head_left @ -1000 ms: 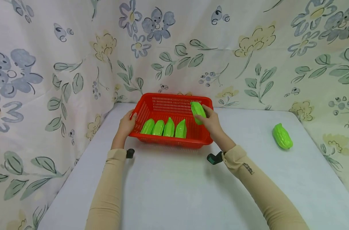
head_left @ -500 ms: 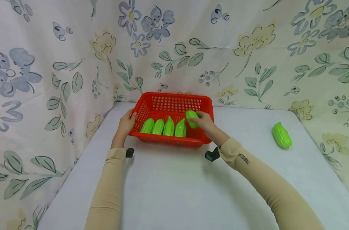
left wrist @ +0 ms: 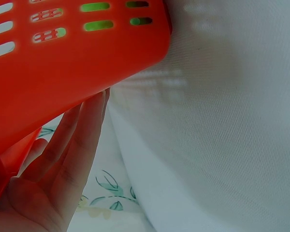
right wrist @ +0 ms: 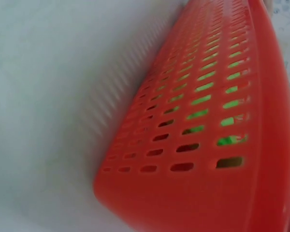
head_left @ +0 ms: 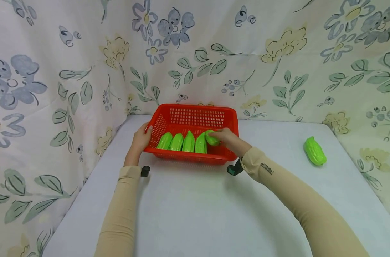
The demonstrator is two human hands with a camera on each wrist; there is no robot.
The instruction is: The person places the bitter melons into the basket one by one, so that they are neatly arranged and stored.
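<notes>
A red plastic basket (head_left: pixel 195 157) with slotted walls stands on the table. My left hand (head_left: pixel 141 138) grips its left end, thumb at the rim; in the left wrist view the fingers (left wrist: pixel 79 140) lie along the outside wall. Several bright green, ribbed bitter melons (head_left: pixel 188 142) lie side by side along the basket's front. My right hand (head_left: pixel 228 138) reaches over the right part of the basket and holds another bitter melon (head_left: pixel 211 137), right beside the row. In the right wrist view the basket wall (right wrist: pixel 183 121) hides most of that hand.
One more bitter melon (head_left: pixel 315 151) lies on the white table (head_left: pixel 195 207) at the right. A flowered curtain (head_left: pixel 195 53) hangs behind the table and along its left side.
My right hand has lowered its bitter melon into the basket and moved it left, up to the row. The left hand has stayed at the basket's left end.
</notes>
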